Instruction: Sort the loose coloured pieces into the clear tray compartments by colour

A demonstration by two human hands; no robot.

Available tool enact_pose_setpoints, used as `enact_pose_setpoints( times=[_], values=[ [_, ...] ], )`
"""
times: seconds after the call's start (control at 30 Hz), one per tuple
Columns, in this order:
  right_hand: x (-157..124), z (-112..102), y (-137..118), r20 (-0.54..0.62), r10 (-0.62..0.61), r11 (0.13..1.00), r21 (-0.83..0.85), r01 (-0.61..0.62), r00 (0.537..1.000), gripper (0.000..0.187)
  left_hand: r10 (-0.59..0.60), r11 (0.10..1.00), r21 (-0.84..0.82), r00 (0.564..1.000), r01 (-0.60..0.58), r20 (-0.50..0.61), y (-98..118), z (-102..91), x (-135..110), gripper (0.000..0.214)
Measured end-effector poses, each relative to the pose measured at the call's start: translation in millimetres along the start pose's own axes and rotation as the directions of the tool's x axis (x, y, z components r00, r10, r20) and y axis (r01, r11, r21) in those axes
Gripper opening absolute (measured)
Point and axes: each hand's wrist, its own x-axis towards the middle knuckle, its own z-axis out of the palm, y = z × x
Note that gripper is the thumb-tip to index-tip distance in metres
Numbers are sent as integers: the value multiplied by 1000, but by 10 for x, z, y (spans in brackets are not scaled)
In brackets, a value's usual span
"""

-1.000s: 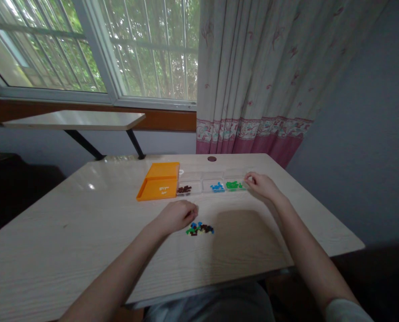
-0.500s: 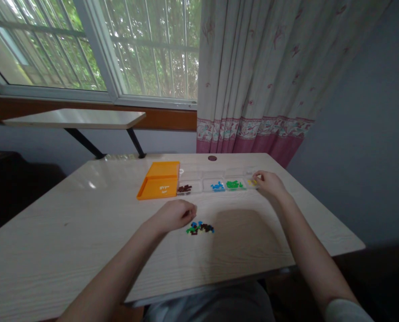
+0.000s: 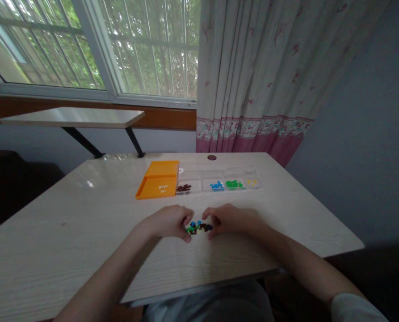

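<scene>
A low cluster of small plastic pieces (image 3: 199, 228), brown, blue, green and pale yellow, lies on the table between my hands. Whether its pieces are joined or loose, I cannot tell. My left hand (image 3: 173, 222) curves around its left end, thumb and forefinger apart. On the other side my right hand (image 3: 231, 219) is curved the same way, its thumb by the right end. No piece shows lifted in either hand, though the inner fingers are partly hidden. Beyond them stands a clear divided tray (image 3: 197, 184) with brown pieces (image 3: 184, 188), blue pieces (image 3: 216, 185), green pieces (image 3: 233, 184) and yellow pieces (image 3: 252, 182).
An open orange case lid (image 3: 159, 169) adjoins the tray on its left, with white pieces (image 3: 163, 188) lying in it. A raised shelf (image 3: 75, 117) stands at the back left of the wooden table (image 3: 85, 232). A curtain (image 3: 249, 89) hangs behind the table.
My right hand has come from the yellow pieces' compartment down and left to the cluster. My left hand has lowered slightly, its thumb now spread from the fingers. The cluster stays in place.
</scene>
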Motion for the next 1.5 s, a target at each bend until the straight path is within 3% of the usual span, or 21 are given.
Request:
enact_pose_setpoints(
  times=[0.3, 0.53, 0.77, 0.93, 1.17, 1.5],
  values=[
    [-2, 29, 93, -142, -46, 999, 17, 49, 989, 34, 97, 995, 0, 988, -98, -119, 15, 119, 109, 28],
    [3, 35, 153, -179, -120, 993, -5, 121, 977, 18, 108, 994, -5, 980, -110, -168, 104, 118, 132, 27],
    [20, 34, 202, -181, -146, 985, 60, 159, 973, 15, 124, 989, -51, 975, -136, -183, 134, 102, 130, 25],
    [27, 41, 194, -251, -166, 978, 86, 192, 954, 14, 100, 966, -210, 969, -149, -226, 154, 128, 154, 24],
    [57, 59, 180, -438, -280, 937, 71, 343, 854, 20, -36, 848, -516, 960, -118, -278, 164, 216, 241, 26],
    [60, 71, 157, -545, -223, 946, 80, 314, 808, 19, -111, 718, -686, 955, -113, -274, 181, 242, 282, 34]
  ],
)
